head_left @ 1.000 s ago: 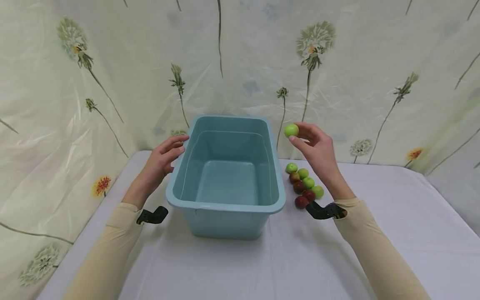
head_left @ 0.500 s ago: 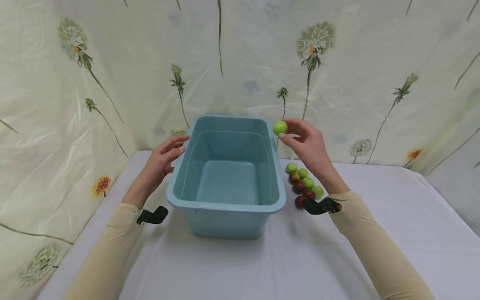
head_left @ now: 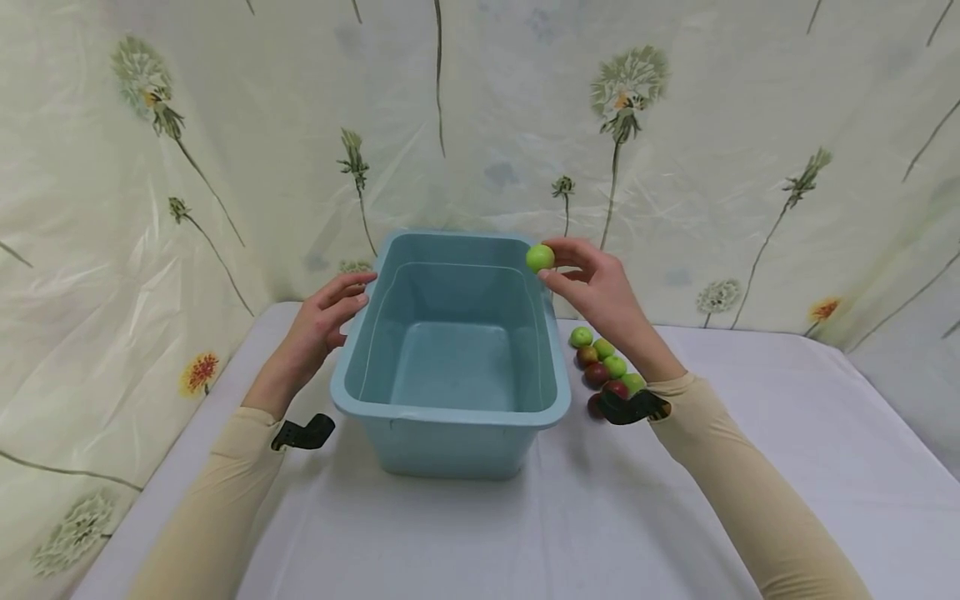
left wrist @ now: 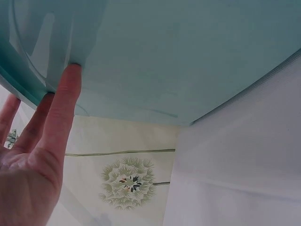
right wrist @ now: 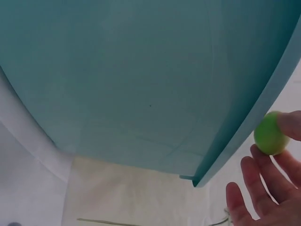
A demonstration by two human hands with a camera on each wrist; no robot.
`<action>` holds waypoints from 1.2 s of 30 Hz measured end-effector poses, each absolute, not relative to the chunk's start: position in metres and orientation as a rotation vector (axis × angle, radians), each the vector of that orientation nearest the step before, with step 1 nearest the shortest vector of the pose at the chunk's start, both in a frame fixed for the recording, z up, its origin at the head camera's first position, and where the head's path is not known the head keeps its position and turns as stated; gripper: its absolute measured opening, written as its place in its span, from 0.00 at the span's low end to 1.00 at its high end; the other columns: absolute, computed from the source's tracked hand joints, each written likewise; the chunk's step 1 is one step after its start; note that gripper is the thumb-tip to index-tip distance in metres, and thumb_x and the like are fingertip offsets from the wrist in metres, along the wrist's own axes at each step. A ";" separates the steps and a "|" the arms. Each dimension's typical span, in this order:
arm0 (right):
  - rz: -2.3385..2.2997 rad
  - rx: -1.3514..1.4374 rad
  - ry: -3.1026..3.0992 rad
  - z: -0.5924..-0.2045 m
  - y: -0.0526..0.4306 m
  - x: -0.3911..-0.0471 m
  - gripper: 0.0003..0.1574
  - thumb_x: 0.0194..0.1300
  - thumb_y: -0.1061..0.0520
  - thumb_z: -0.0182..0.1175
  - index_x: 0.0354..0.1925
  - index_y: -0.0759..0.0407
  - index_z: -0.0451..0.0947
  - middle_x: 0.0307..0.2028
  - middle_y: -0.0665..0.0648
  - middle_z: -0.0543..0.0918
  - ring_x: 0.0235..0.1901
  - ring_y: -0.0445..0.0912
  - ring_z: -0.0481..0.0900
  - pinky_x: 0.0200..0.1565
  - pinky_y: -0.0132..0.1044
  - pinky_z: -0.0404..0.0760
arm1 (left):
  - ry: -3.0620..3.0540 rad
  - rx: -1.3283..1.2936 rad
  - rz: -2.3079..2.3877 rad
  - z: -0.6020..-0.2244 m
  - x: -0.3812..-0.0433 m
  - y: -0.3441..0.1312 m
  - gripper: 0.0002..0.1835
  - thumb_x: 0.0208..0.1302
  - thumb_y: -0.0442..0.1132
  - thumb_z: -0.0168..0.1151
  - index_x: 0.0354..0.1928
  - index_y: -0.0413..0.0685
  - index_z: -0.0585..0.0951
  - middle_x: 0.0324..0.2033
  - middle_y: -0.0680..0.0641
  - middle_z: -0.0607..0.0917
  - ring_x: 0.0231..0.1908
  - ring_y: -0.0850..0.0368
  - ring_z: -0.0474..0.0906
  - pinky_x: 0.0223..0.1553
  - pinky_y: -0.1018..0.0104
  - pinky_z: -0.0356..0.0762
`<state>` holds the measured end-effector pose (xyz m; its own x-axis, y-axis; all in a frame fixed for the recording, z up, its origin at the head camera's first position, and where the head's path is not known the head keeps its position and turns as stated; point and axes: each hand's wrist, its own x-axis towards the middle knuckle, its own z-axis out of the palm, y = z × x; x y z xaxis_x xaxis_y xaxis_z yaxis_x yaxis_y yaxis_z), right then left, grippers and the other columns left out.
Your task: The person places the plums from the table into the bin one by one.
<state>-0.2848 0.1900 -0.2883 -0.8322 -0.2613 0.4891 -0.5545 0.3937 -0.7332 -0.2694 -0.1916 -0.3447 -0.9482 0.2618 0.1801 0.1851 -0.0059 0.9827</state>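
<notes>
A small round green fruit (head_left: 540, 257) is pinched between the thumb and fingers of my right hand (head_left: 592, 287), over the right rim of a blue plastic tub (head_left: 450, 414). In the right wrist view the green fruit (right wrist: 271, 133) shows beside the tub's rim. My left hand (head_left: 318, 321) touches the tub's left side with fairly straight fingers. The left wrist view has a fingertip (left wrist: 73, 70) against the tub's outer wall (left wrist: 155, 61). Inside the tub I see only its bare floor.
Several small green and dark red fruits (head_left: 597, 374) lie right of the tub on a white-covered table (head_left: 765, 433), partly hidden by the black wrist camera (head_left: 633, 407). A flower-patterned sheet (head_left: 480, 125) hangs behind and at the left.
My right hand has moved left with the green fruit, from beside the tub to over its right rim. The left hand and the tub have stayed in place.
</notes>
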 end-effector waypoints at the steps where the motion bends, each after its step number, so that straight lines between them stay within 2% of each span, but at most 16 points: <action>1: 1.404 0.721 -2.369 -0.288 0.189 -0.285 0.26 0.68 0.54 0.64 0.62 0.56 0.75 0.52 0.54 0.81 0.52 0.45 0.77 0.53 0.43 0.75 | 2.176 0.488 2.134 -0.345 -0.269 -0.192 0.25 0.72 0.51 0.56 0.68 0.55 0.70 0.64 0.45 0.71 0.56 0.50 0.74 0.41 0.60 0.82; 6: 1.376 0.766 -2.392 -0.287 0.183 -0.288 0.25 0.68 0.54 0.64 0.62 0.55 0.75 0.53 0.53 0.81 0.52 0.45 0.77 0.54 0.47 0.73 | 2.171 0.489 2.137 -0.344 -0.268 -0.193 0.26 0.72 0.51 0.57 0.68 0.55 0.71 0.63 0.45 0.71 0.54 0.50 0.76 0.41 0.60 0.82; 12: 1.324 0.812 -2.414 -0.285 0.177 -0.291 0.25 0.67 0.50 0.64 0.60 0.54 0.75 0.52 0.49 0.80 0.52 0.42 0.76 0.53 0.47 0.74 | 2.177 0.488 2.137 -0.344 -0.268 -0.193 0.26 0.71 0.51 0.57 0.68 0.55 0.71 0.63 0.45 0.71 0.54 0.50 0.76 0.42 0.60 0.82; 21: 1.252 0.843 -2.486 -0.269 0.159 -0.276 0.25 0.67 0.60 0.63 0.60 0.65 0.74 0.54 0.62 0.79 0.55 0.53 0.75 0.54 0.56 0.72 | 2.180 0.502 2.139 -0.345 -0.269 -0.192 0.25 0.72 0.51 0.56 0.68 0.54 0.71 0.63 0.45 0.71 0.55 0.50 0.75 0.41 0.60 0.82; 25: 1.238 0.862 -2.513 -0.273 0.159 -0.284 0.24 0.66 0.58 0.65 0.59 0.61 0.75 0.53 0.59 0.80 0.54 0.51 0.76 0.55 0.55 0.72 | 2.174 0.484 2.139 -0.346 -0.269 -0.192 0.25 0.72 0.51 0.56 0.68 0.55 0.71 0.63 0.45 0.71 0.55 0.50 0.75 0.40 0.60 0.82; 30: 1.193 0.899 -2.570 -0.276 0.158 -0.295 0.24 0.66 0.50 0.66 0.58 0.53 0.78 0.51 0.51 0.81 0.51 0.45 0.77 0.55 0.51 0.72 | 2.186 0.483 2.132 -0.345 -0.269 -0.192 0.25 0.72 0.51 0.56 0.68 0.55 0.71 0.64 0.46 0.71 0.55 0.50 0.75 0.40 0.60 0.82; 36: 1.151 0.947 -2.613 -0.275 0.153 -0.300 0.24 0.65 0.47 0.67 0.56 0.51 0.79 0.49 0.48 0.82 0.50 0.43 0.77 0.54 0.49 0.71 | 2.187 0.482 2.129 -0.344 -0.269 -0.192 0.25 0.72 0.51 0.56 0.68 0.55 0.71 0.64 0.46 0.71 0.56 0.50 0.74 0.41 0.59 0.82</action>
<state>-0.2999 0.1527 -0.2751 -0.7936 -0.4937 0.3555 -0.5955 0.5108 -0.6201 -0.2687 -0.1917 -0.3442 -0.9500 0.2563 0.1786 0.1854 0.0026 0.9827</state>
